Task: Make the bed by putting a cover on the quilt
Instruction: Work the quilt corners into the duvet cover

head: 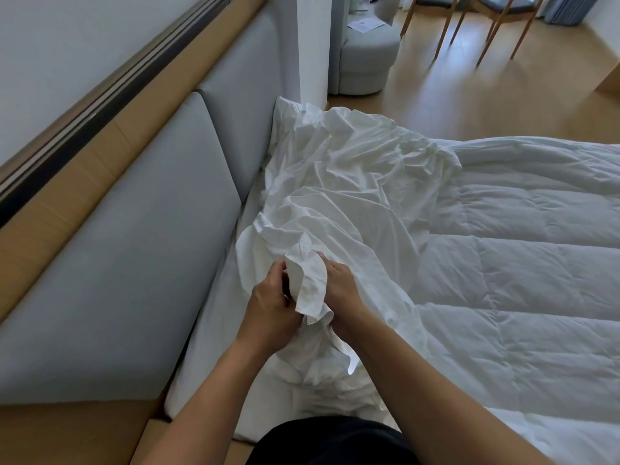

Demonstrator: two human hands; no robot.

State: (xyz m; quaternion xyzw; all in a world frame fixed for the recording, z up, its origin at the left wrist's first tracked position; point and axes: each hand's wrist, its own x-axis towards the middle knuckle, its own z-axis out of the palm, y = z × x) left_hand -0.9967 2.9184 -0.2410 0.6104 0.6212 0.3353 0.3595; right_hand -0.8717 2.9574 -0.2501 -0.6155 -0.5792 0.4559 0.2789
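Observation:
A thin, crumpled white cover (339, 182) lies bunched along the head end of the bed, next to the padded headboard. A thick stitched white quilt (523, 250) spreads over the bed to the right of it. My left hand (270, 307) and my right hand (339, 283) sit close together at the near end of the cover. Both grip a gathered corner of the cover, which sticks up between them. The fingertips of both hands are hidden in the folds.
A grey padded headboard (141, 229) in a wooden frame runs along the left. A white pillow (285, 112) lies at the far end. Beyond the bed are a round grey armchair (365, 58), wooden chair legs (493, 25) and a wooden floor.

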